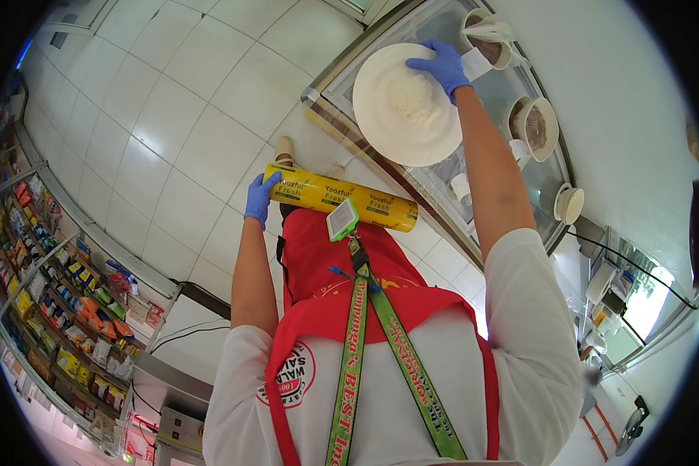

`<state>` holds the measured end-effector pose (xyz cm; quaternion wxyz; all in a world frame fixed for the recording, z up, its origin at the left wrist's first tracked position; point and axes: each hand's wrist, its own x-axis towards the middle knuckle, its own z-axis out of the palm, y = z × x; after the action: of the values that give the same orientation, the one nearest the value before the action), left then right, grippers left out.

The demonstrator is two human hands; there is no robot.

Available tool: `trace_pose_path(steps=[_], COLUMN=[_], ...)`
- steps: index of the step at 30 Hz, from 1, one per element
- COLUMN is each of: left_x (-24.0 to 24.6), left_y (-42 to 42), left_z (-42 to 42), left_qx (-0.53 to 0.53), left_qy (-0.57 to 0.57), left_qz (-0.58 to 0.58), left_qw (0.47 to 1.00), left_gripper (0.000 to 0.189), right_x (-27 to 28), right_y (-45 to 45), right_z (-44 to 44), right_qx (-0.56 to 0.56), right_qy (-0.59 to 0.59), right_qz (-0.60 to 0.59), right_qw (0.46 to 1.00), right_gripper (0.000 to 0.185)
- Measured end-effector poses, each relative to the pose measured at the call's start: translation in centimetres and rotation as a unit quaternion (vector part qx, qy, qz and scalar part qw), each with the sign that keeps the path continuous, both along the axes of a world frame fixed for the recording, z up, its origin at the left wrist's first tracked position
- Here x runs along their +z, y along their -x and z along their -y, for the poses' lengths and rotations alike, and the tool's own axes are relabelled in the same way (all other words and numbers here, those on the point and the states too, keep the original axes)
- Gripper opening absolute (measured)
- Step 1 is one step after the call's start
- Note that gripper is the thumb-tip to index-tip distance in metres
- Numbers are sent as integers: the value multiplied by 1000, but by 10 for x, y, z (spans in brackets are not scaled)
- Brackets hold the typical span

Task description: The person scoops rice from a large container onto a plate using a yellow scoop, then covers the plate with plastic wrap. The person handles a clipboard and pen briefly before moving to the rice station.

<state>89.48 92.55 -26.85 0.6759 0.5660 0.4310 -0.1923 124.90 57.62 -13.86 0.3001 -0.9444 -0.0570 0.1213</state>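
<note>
My left hand (262, 198), in a blue glove, grips the left end of a large roll of cling film (341, 198) with yellow printing, held across the front of my red apron. My right hand (442, 67), also gloved in blue, rests on the far right rim of a wide white plate (384, 140), its thumb reaching over the rim. A mound of white food (413, 99), perhaps grated, lies in the middle of the plate. Clear film seems to lie over the plate and run down towards the roll. Whether my right fingers pinch the film or the plate is hard to tell.
The plate is over a glass-topped display case (504, 122). Bowls of brown food (536, 128) and a small cream bowl (571, 204) stand along its wall side. A lanyard with a badge (342, 220) hangs near the roll. Shelves of packaged goods (64, 314) are at left.
</note>
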Motion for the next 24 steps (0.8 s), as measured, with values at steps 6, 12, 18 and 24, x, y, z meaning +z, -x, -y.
trace_pose_path(steps=[6,12,18,24], left_x=[-19,-27,-25,-32], left_y=[33,85,157,219], left_z=[-1,-2,-8,-18], left_qx=[36,121,234,347], left_qy=[19,49,77,47], left_qz=[-16,-52,-64,-70], left_qw=[999,990,967,934], left_gripper=[52,43,37,36], right_x=[-1,-2,-12,-7], right_y=[-1,-5,-10,-8], right_z=[1,1,6,4], right_qx=[1,-4,11,5], right_qy=[-12,-68,-23,-39], right_qz=[-13,-76,-20,-50], right_qw=[1000,995,999,998], right_gripper=[68,65,65,65])
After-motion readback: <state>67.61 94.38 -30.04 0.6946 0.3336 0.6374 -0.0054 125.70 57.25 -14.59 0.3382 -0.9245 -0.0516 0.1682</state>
